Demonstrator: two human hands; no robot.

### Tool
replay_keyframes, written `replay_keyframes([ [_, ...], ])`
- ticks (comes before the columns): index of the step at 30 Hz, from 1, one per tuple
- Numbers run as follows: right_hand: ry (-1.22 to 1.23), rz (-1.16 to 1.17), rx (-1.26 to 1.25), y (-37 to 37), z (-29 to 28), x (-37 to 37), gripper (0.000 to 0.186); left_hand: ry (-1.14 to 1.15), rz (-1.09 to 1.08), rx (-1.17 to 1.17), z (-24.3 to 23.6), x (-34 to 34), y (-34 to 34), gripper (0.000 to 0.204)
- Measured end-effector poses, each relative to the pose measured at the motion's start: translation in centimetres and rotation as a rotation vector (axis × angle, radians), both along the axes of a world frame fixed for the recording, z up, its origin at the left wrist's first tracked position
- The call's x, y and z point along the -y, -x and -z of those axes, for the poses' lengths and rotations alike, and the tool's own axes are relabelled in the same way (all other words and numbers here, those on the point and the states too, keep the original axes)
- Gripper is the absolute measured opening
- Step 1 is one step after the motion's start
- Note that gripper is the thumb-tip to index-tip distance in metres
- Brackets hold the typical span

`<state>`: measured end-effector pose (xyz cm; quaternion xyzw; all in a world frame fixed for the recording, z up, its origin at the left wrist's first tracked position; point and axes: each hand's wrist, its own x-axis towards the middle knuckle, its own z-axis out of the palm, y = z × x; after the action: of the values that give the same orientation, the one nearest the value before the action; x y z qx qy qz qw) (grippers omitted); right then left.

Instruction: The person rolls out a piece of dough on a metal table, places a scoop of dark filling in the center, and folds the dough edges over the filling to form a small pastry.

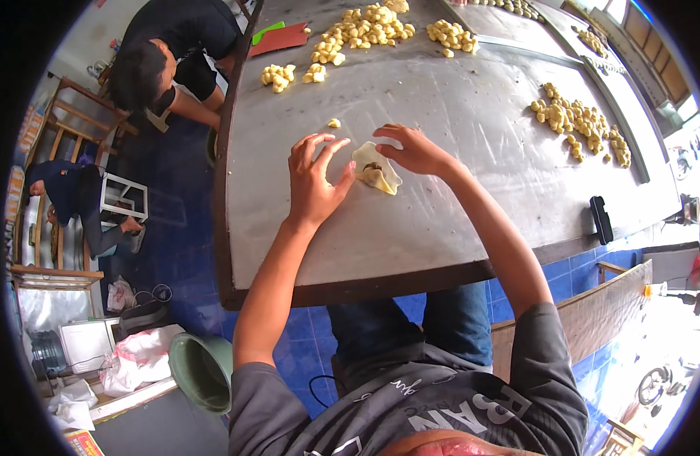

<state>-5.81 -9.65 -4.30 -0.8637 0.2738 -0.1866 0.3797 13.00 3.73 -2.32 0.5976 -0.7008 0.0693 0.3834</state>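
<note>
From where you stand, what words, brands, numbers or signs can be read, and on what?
Dark grey shirt: large pale capitals, readable, but I leave the wording unquoted.
Same shirt: smaller pale script, also left unquoted.
Yellow-and-red packet, lower left: printing too small and blurred.
Flattened dough: none seen.

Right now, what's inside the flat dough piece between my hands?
A small dark clump shows near the middle of the dough piece, beside a fold at its near edge. Whatever lies under that fold is covered, so I can't tell.
</note>
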Motion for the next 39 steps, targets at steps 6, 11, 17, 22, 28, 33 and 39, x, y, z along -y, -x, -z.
replay_keyframes([
  [6,0.332,-0.195,-0.245,-2.7,0.9,2.3,0.027,-0.075,-0.116,0.038,1.3,0.6,-1.2,0.029],
  [11,0.365,-0.224,-0.295,-3.6,0.6,1.2,0.022,-0.099,-0.147,0.116,2.5,0.2,-2.2,0.027],
  [17,0.299,-0.224,-0.278,-3.5,0.8,1.7,0.019,-0.182,-0.103,0.068,2.0,0.1,-1.0,0.025],
  [22,0.255,-0.226,-0.295,-3.7,0.2,1.2,0.023,-0.143,-0.064,0.046,1.9,0.0,-0.8,0.015],
  [28,0.195,-0.185,-0.38,-3.9,-0.9,1.1,0.037,-0.194,-0.028,-0.015,2.1,0.0,-0.6,0.017],
  [33,0.332,-0.273,-0.32,-3.4,-0.5,1.9,0.015,-0.224,-0.04,-0.031,1.9,0.4,-0.4,0.019],
  [39,0.34,-0.229,-0.248,-3.5,0.1,1.3,0.009,-0.213,-0.085,-0.068,1.9,1.4,-1.0,0.015],
])
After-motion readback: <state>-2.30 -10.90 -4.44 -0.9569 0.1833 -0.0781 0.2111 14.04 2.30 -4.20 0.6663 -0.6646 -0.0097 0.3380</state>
